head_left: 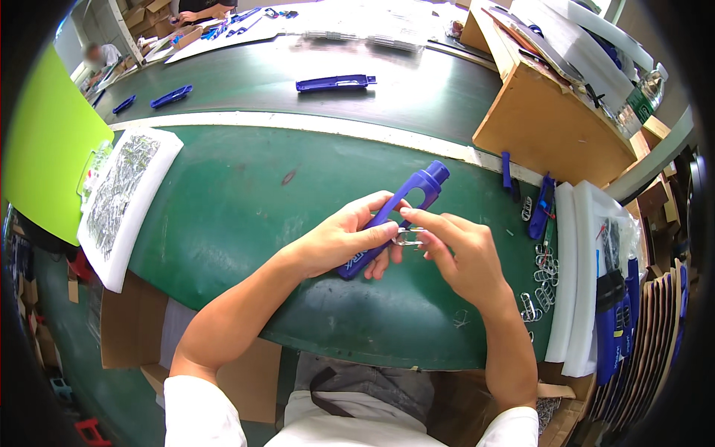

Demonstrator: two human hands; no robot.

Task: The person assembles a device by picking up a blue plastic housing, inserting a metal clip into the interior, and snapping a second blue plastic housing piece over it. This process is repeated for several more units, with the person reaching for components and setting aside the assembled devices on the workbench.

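A long blue plastic tool housing [430,179] slants over the green table, its narrow end pointing away to the right. It has an oval opening near that end. My left hand [346,232] is wrapped round its nearer half, thumb on top. Between thumb and fingers, my right hand [469,249] pinches a small shiny oval frame [407,237]. That frame lies against the side of the housing, close to my left thumb; whether it is hooked into the housing I cannot tell.
Several loose oval frames [546,272] lie at the table's right, near blue housing parts [544,208] and white foam sheets [573,283]. Behind, a dark conveyor [253,82] carries a blue half-shell [335,83]. A foil-topped foam slab [126,201] lies left; a wooden box [551,112] stands back right.
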